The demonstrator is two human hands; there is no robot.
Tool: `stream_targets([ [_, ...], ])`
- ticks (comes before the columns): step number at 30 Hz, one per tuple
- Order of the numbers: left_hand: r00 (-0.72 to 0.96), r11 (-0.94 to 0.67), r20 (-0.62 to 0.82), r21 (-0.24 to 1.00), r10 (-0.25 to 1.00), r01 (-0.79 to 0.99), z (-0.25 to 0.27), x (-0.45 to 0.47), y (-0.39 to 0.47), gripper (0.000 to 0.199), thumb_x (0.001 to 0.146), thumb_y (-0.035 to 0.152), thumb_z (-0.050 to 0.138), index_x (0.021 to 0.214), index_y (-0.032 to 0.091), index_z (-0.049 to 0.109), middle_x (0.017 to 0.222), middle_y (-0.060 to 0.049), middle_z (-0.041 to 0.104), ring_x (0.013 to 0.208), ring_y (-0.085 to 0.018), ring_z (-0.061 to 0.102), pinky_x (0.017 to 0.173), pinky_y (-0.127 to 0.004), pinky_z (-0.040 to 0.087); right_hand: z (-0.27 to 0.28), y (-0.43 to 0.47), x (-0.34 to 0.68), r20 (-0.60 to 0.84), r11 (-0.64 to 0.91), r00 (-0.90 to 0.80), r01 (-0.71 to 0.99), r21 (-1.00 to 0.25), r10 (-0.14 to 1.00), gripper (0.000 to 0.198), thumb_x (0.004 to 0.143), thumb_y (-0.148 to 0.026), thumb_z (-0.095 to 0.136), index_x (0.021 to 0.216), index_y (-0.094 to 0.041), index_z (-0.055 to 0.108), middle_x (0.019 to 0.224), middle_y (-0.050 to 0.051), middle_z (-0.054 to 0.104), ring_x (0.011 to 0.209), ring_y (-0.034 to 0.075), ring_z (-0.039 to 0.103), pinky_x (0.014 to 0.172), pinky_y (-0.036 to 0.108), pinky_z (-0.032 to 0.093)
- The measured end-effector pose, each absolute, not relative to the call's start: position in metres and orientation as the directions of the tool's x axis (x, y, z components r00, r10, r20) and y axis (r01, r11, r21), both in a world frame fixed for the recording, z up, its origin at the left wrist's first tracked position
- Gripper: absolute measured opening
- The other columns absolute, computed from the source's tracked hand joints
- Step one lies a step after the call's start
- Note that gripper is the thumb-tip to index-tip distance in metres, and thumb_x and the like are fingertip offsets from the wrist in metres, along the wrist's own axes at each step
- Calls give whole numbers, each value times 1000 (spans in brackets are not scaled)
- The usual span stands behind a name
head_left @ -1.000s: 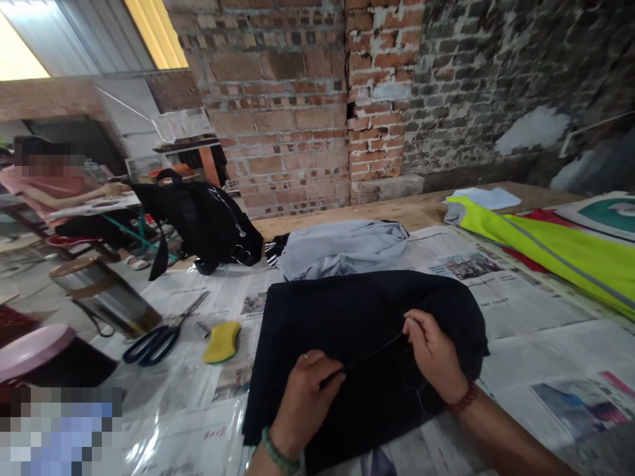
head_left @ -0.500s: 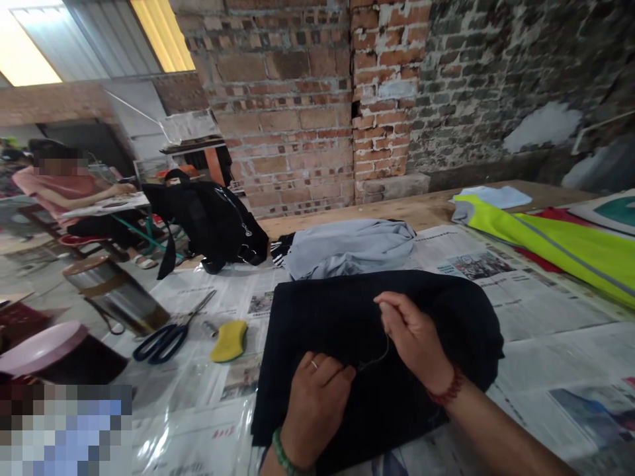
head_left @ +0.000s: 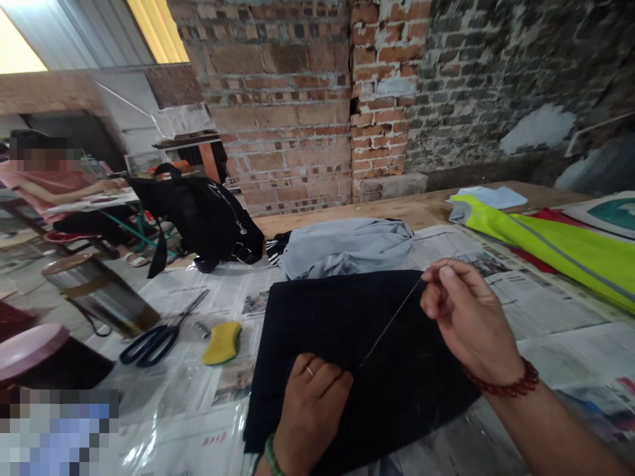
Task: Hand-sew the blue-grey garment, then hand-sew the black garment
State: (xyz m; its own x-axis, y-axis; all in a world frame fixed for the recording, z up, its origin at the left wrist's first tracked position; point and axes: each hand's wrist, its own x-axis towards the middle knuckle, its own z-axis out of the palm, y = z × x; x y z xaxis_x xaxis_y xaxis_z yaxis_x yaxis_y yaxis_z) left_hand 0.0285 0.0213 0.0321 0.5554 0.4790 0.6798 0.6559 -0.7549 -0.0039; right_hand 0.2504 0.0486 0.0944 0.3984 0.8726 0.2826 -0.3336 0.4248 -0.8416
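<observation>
A folded dark navy cloth lies in front of me. My left hand, wearing a ring and a green bracelet, rests on it with fingers curled closed, gripping the fabric. From a spot beside those fingers a light thread runs taut up to the right. My right hand, with a red bead bracelet, pinches the thread's upper end above the cloth's right side. Whether a needle is in that pinch is too small to tell.
Left of the cloth lie a yellow sponge, dark-handled scissors and a steel flask. Behind are a black bag and grey fabric. A neon-yellow garment lies right on newspaper. A person sits far left.
My right hand has moved right and slightly up, drawing the slack thread straight. The left hand stays on the cloth. The whole view has shifted slightly.
</observation>
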Motion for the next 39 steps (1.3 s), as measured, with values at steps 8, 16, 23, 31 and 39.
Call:
stream_targets([
  [8, 579, -781, 647, 42, 496, 623, 26, 27, 22, 15, 82, 9, 48, 78, 19, 59, 63, 1, 58, 58, -11, 47, 64, -32, 34, 110, 61, 252, 260, 352, 248, -496, -794, 933, 7, 77, -24, 58, 81, -20, 54, 75, -2, 61, 57, 9, 61, 52, 22, 50],
  [16, 606, -789, 625, 25, 491, 614, 25, 27, 21, 17, 83, 10, 46, 79, 19, 60, 64, 2, 59, 57, -10, 49, 69, -33, 35, 112, 76, 256, 225, 294, 204, -441, -848, 953, 14, 73, -26, 61, 80, -17, 54, 68, -3, 61, 46, 7, 57, 42, 19, 47],
  [23, 606, -795, 619, 50, 500, 604, 24, 28, 21, 18, 83, 9, 45, 80, 19, 60, 75, 0, 63, 60, -10, 52, 67, -31, 35, 119, 98, 273, 147, 230, 235, -379, -896, 961, 16, 69, -24, 62, 76, -17, 50, 72, 1, 65, 37, 6, 52, 29, 14, 32],
  [31, 615, -802, 607, 63, 504, 595, 25, 29, 21, 21, 83, 8, 44, 80, 20, 60, 75, 1, 63, 59, -10, 53, 69, -32, 34, 119, 108, 276, 163, 247, 266, -324, -913, 950, 19, 69, -27, 63, 76, -17, 48, 69, 0, 64, 38, 6, 53, 30, 14, 30],
  [39, 556, -783, 675, 53, 486, 620, 24, 28, 19, 15, 80, 8, 51, 80, 20, 61, 75, 1, 64, 60, -10, 53, 71, -34, 33, 92, 68, 235, 367, 494, -374, 339, -801, 852, 15, 82, -21, 47, 87, -19, 61, 73, 0, 58, 60, 10, 58, 55, 22, 45],
])
